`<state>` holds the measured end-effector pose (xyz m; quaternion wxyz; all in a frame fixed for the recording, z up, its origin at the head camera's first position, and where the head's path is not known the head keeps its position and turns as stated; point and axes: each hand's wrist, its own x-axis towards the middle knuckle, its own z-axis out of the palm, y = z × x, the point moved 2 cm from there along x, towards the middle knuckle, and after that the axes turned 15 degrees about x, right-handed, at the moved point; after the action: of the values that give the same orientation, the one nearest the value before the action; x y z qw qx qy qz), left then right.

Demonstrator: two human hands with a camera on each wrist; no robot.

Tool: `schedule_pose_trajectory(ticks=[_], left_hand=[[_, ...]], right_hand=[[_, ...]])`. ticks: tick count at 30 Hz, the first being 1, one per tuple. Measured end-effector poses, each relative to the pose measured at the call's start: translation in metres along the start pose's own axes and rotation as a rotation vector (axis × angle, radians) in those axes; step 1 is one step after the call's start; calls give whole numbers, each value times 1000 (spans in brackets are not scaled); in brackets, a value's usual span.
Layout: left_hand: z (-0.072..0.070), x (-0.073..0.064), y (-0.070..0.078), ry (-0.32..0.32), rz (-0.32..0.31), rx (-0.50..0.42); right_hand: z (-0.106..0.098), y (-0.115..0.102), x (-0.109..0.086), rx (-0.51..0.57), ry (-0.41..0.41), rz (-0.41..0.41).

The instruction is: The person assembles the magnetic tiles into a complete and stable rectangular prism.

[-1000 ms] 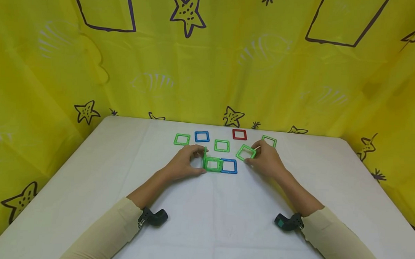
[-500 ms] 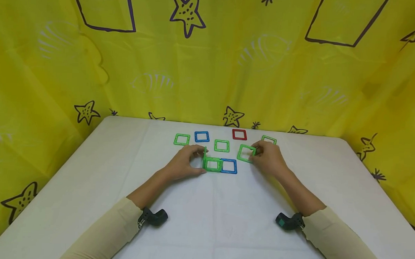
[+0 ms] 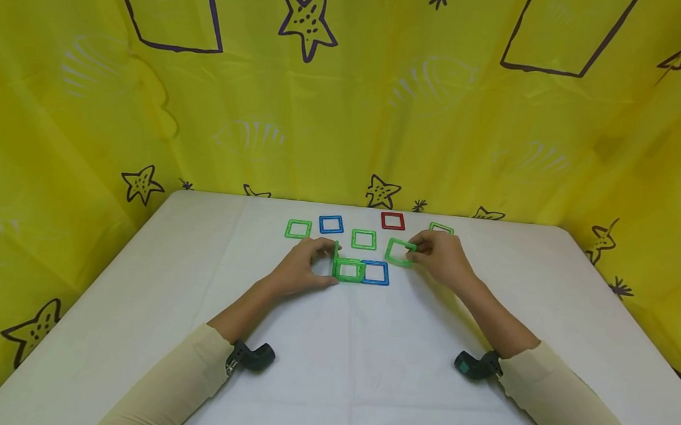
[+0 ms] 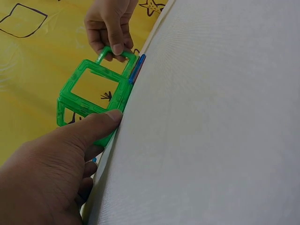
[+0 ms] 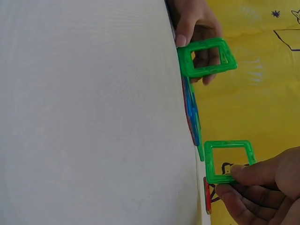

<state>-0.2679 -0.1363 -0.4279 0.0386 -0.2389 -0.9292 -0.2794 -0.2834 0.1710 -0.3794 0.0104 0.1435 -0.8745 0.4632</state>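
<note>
Green square magnetic tiles (image 3: pixel 336 260) stand joined at their edges near the middle of the white table, with a flat blue tile (image 3: pixel 376 282) adjoining on the right. My left hand (image 3: pixel 301 269) holds the left side of this green group, thumb at the near edge and fingers round the far edge. To the right, my right hand (image 3: pixel 440 260) pinches a single green square tile (image 5: pixel 209 161) by its right part, between thumb and fingers. That tile is tilted and held apart from the joined group. In the left wrist view the left thumb presses on a green frame (image 4: pixel 77 101).
Behind the hands lie loose flat tiles: a green one (image 3: pixel 298 235), a blue one (image 3: pixel 331 231), another green one (image 3: pixel 363 247) and a red one (image 3: pixel 393 227). One more green tile (image 3: pixel 442 226) is partly covered by the right hand. A yellow curtain (image 3: pixel 344 112) hangs beyond the table.
The green tile in my right hand has turned from a diamond slant to a more level, tilted pose. My right hand's grip on it has shifted. The left hand and joined tiles stay still.
</note>
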Motion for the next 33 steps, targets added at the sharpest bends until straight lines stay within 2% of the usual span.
schedule_pose_trajectory(ticks=[16, 33], left_hand=[[1, 0, -1, 0, -1, 3], [0, 0, -1, 9, 13, 0]], right_hand=[[8, -22, -11, 31, -162, -64], [18, -26, -14, 15, -205, -97]])
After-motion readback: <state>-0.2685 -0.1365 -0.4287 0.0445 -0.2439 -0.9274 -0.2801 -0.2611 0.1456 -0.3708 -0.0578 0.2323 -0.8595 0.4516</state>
